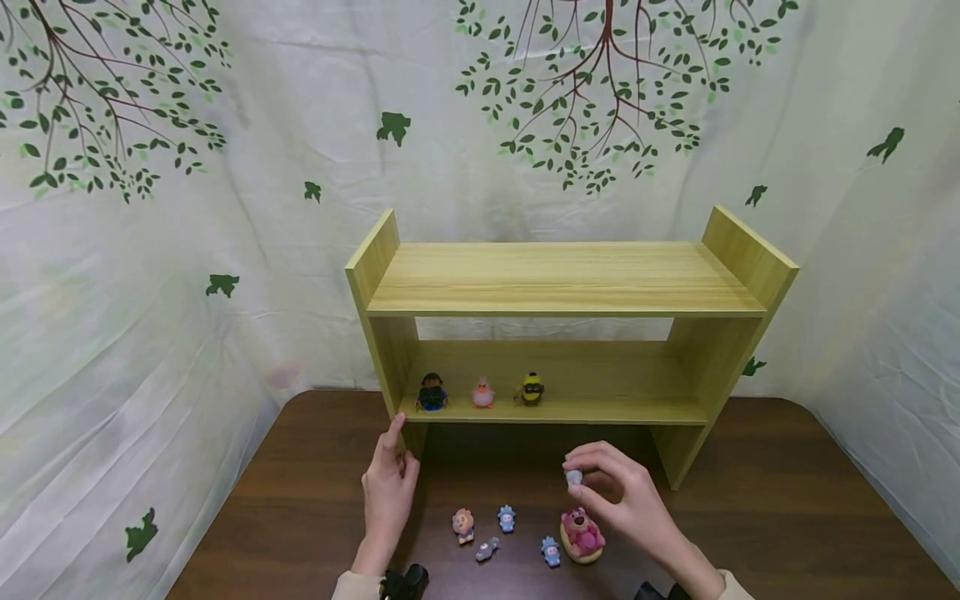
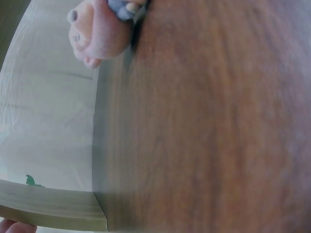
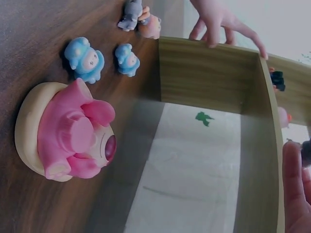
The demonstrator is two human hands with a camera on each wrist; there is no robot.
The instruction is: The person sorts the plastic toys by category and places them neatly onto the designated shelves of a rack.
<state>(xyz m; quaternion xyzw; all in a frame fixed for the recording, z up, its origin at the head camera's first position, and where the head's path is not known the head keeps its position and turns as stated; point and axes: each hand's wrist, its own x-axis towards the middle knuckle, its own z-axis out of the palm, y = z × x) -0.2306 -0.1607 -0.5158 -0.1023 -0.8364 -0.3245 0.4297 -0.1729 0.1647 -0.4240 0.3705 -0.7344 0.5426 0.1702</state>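
My right hand pinches a small pale grey figurine between thumb and fingers, in front of the shelf's lower opening. Much of that figurine is hidden by the fingers. My left hand touches the left front edge of the wooden shelf with an extended index finger; its fingers look spread in the right wrist view. On the middle board stand a dark-haired figurine, a pink-and-white one and a yellow-and-black one. Below my right hand sits a pink bear figurine on a cream base.
Two blue figurines, a peach-coloured figurine and a grey one lying down are on the brown table, between my hands. A white curtain with leaf prints hangs behind the shelf and at both sides.
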